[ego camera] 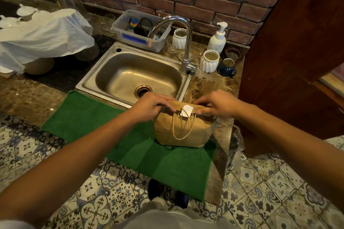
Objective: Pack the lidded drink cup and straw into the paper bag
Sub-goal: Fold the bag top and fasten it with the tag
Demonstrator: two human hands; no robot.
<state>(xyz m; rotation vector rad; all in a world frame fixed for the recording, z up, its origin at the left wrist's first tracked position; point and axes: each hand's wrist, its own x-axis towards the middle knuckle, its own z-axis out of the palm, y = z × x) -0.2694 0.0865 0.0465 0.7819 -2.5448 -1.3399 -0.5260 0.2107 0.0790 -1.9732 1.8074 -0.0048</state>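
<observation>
Paper bag [181,128] upright on the green mat [104,119], at the surface's [28,96] near edge, just in front of the steel sink [134,72]. Bag top folded over, white sticker [186,110] on the fold, twine handles hanging down the front. My left hand [151,103] has its grip pinched shut on the fold's left end; my right hand [216,103] pinches the right end. Cup and straw not visible; cannot tell if inside. Faucet [183,42] behind.
</observation>
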